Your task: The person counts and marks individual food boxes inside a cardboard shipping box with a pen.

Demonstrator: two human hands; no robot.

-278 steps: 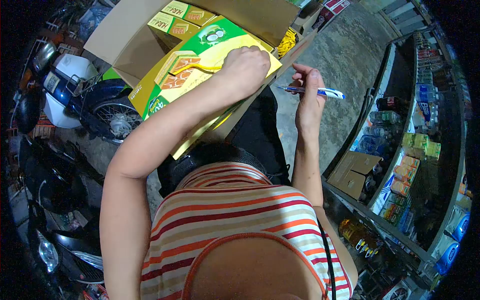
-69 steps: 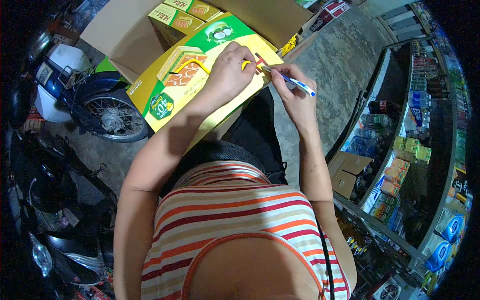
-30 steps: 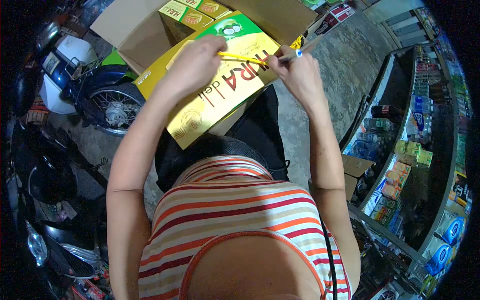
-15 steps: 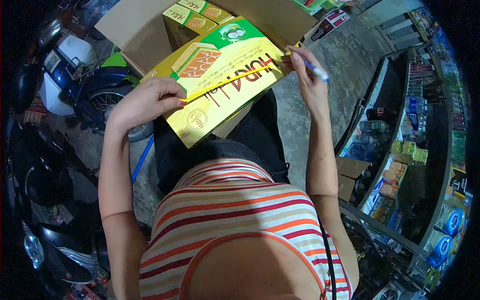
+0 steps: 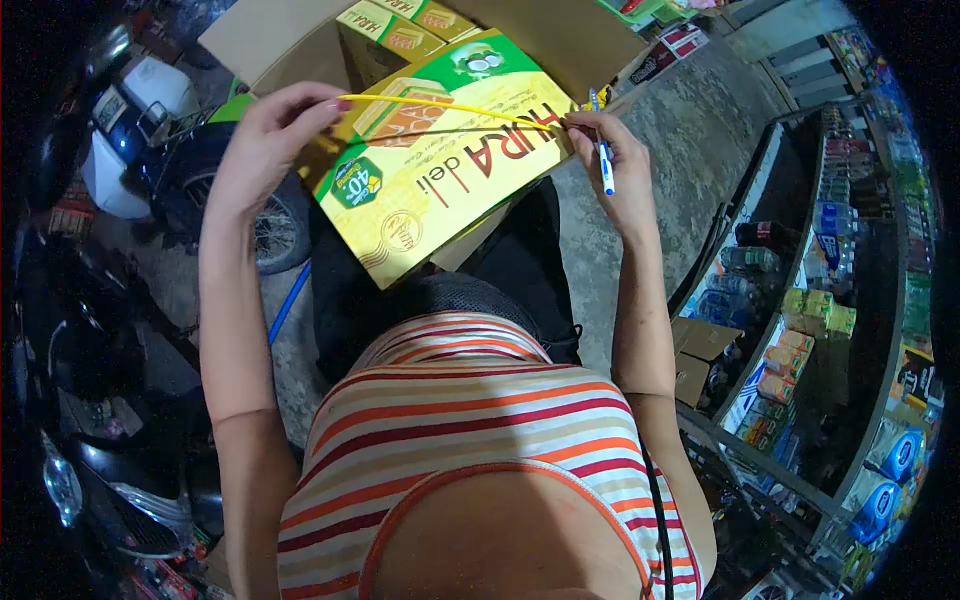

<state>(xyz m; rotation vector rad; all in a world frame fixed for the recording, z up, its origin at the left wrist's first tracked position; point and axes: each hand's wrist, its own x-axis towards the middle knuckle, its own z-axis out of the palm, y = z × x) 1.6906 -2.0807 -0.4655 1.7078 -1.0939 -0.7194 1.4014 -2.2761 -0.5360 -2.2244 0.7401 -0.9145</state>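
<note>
A yellow and green cake box (image 5: 400, 190) marked "HURA Deli" lies tilted above my lap, against an open carton. Above its printed face runs a thin yellow measuring tape (image 5: 440, 104), slightly bowed; any markings are too small to read. My left hand (image 5: 265, 145) pinches one end of it, just off the box's upper left side. At the box's right edge, my right hand (image 5: 625, 165) has its fingers closed on the other end. The same hand also holds a blue and white pen (image 5: 606, 170), tip pointing down toward me.
The cardboard carton (image 5: 265, 45) holds several smaller Hura boxes (image 5: 435, 20). On the left stand motorbikes (image 5: 155, 85), with a wheel close to my left forearm. Shelves on the right carry bottles (image 5: 750, 258) and packets (image 5: 790, 355). Underfoot is a concrete floor (image 5: 665, 130).
My left hand has moved up and left with its tape end, uncovering a green "40" label on the box. The pen in my right hand has swung from pointing right to pointing down.
</note>
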